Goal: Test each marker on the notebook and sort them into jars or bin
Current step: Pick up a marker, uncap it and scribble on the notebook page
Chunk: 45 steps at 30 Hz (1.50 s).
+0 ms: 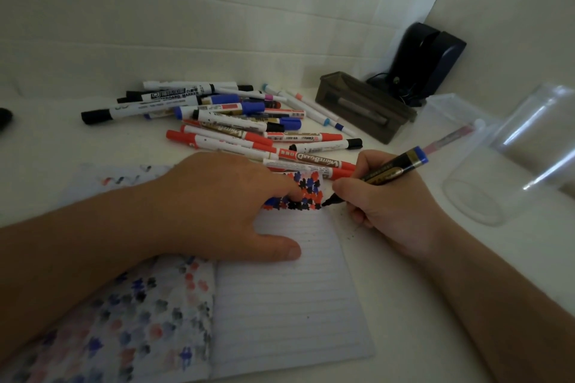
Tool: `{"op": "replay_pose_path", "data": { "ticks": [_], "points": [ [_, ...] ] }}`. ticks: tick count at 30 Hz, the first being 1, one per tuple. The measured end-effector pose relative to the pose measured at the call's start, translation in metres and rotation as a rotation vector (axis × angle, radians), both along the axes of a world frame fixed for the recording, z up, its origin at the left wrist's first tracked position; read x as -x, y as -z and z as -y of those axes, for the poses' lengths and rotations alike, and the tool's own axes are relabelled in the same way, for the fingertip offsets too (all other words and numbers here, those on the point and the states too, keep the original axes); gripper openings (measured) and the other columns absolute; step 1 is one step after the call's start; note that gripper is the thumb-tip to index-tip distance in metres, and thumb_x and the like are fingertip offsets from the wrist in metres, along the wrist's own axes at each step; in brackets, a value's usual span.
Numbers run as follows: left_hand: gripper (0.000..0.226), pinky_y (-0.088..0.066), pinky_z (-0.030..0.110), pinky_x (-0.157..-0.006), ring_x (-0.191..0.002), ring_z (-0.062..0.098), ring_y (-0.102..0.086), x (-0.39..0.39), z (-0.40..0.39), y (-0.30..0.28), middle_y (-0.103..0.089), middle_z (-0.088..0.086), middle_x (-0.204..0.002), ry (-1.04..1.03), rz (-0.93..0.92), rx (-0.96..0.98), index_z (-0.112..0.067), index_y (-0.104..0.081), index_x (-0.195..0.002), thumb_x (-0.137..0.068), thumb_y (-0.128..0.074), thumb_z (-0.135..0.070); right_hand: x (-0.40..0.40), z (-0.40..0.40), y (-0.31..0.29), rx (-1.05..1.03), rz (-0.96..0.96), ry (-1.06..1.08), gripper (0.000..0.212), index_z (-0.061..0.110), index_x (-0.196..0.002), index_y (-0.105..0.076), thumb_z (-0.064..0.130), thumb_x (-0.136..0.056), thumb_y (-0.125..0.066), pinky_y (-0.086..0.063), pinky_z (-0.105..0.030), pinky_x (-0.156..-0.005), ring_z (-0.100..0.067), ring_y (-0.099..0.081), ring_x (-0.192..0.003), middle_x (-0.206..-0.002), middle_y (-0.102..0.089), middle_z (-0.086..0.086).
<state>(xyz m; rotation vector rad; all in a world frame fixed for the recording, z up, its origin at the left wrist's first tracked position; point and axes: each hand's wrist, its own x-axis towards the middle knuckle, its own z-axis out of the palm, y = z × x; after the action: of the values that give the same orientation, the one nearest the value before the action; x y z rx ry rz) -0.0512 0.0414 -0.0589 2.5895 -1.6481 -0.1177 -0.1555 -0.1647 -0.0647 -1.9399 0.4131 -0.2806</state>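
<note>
An open lined notebook (289, 298) lies in front of me, with red, blue and black blots along the top of its right page. My right hand (389, 208) grips a black-and-gold marker (389, 169) with a blue end, its dark tip touching the page's top right corner. My left hand (224, 205) presses flat on the notebook, fingers spread over the blots, and a blue cap shows under its fingers. A pile of markers (236, 121) in red, blue and black lies behind the notebook.
A clear glass jar (510, 158) stands at the right, with a clear box (451, 115) holding a pink marker behind it. A brown bin (364, 106) with a marker inside sits at the back right, beside a dark device (426, 59). Walls close in behind and right.
</note>
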Motion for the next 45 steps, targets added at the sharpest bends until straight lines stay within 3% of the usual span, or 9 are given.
{"op": "replay_pose_path", "data": {
  "ticks": [5,23,26,28,30,34,36,40,45],
  "points": [
    [0.09,-0.049,0.029,-0.095,-0.114,0.0,-0.054,0.0,0.001,-0.001,-0.055,-0.026,-0.135,-0.002,-0.005,-0.002,-0.061,-0.022,-0.148,-0.067,-0.029,-0.099,0.0,-0.002,-0.001,0.038,0.017,0.006,0.028,0.015,-0.069,-0.058,0.002,-0.089,-0.073,-0.047,-0.011,-0.048,0.003,-0.062,-0.05,-0.055,-0.065,0.016],
    [0.09,-0.048,0.028,-0.095,-0.112,-0.002,-0.052,0.003,-0.002,-0.002,-0.054,-0.028,-0.134,0.018,0.015,0.018,-0.059,-0.02,-0.149,-0.069,-0.029,-0.098,0.0,0.001,0.0,0.002,0.033,0.002,0.029,0.017,-0.069,-0.059,0.006,-0.09,-0.074,-0.047,-0.018,-0.047,-0.006,-0.058,-0.05,-0.056,-0.065,0.009],
    [0.068,-0.05,0.022,-0.079,-0.09,-0.003,-0.057,0.002,-0.004,0.002,-0.061,-0.023,-0.106,-0.032,-0.028,0.083,-0.054,-0.024,-0.139,-0.081,-0.041,-0.084,0.0,0.001,0.0,0.012,-0.011,-0.003,0.038,0.023,-0.059,-0.057,0.004,-0.088,-0.074,-0.046,-0.018,-0.047,-0.006,-0.057,-0.049,-0.055,-0.062,0.007],
    [0.035,-0.047,0.019,-0.06,-0.067,0.003,-0.057,-0.001,-0.005,0.008,-0.06,-0.012,-0.081,-0.079,-0.135,0.189,-0.049,-0.027,-0.119,-0.094,-0.051,-0.056,0.0,0.003,-0.002,-0.101,0.029,0.009,0.041,0.023,-0.056,-0.055,0.004,-0.087,-0.073,-0.04,-0.021,-0.042,-0.011,-0.05,-0.044,-0.053,-0.056,0.001],
    [0.024,-0.048,0.024,-0.053,-0.063,0.007,-0.058,-0.007,-0.006,0.012,-0.06,-0.006,-0.075,-0.098,-0.243,0.28,-0.044,-0.028,-0.108,-0.099,-0.049,-0.037,0.002,0.01,-0.003,-0.332,0.137,0.019,0.034,0.019,-0.063,-0.056,0.004,-0.09,-0.071,-0.03,-0.021,-0.037,-0.015,-0.036,-0.041,-0.051,-0.05,-0.002],
    [0.02,-0.058,0.029,-0.074,-0.087,-0.001,-0.064,-0.017,-0.01,0.014,-0.065,-0.015,-0.098,-0.109,-0.395,0.41,-0.042,-0.04,-0.114,-0.101,-0.05,-0.031,0.008,0.022,-0.004,-0.625,0.269,-0.205,0.015,0.017,-0.088,-0.065,0.012,-0.085,-0.079,-0.033,-0.019,-0.042,-0.011,-0.04,-0.05,-0.063,-0.057,-0.001],
    [0.02,-0.054,0.023,-0.071,-0.086,-0.003,-0.062,-0.02,-0.011,0.014,-0.065,-0.018,-0.095,-0.12,-0.421,0.462,-0.045,-0.044,-0.115,-0.102,-0.051,-0.031,0.009,0.023,-0.004,-0.718,0.262,-0.343,0.019,0.016,-0.097,-0.073,0.025,-0.083,-0.082,-0.038,-0.019,-0.045,-0.013,-0.047,-0.058,-0.073,-0.06,-0.004],
    [0.023,-0.051,0.02,-0.067,-0.081,0.001,-0.065,-0.021,-0.01,0.012,-0.068,-0.019,-0.095,-0.102,-0.476,0.522,-0.046,-0.053,-0.119,-0.101,-0.051,-0.031,0.009,0.02,-0.002,-0.774,0.199,-0.395,0.047,0.011,-0.105,-0.079,0.039,-0.09,-0.044,-0.033,-0.02,-0.046,-0.017,-0.051,-0.062,-0.079,-0.068,-0.009],
    [0.022,-0.05,0.021,-0.068,-0.079,0.002,-0.065,-0.023,-0.011,0.011,-0.07,-0.019,-0.099,-0.087,-0.493,0.537,-0.048,-0.056,-0.116,-0.1,-0.054,-0.034,0.007,0.019,0.001,-0.721,0.197,-0.355,0.045,0.01,-0.102,-0.078,0.032,-0.086,-0.042,-0.033,-0.018,-0.043,-0.02,-0.051,-0.058,-0.077,-0.069,-0.01]
  ]
}}
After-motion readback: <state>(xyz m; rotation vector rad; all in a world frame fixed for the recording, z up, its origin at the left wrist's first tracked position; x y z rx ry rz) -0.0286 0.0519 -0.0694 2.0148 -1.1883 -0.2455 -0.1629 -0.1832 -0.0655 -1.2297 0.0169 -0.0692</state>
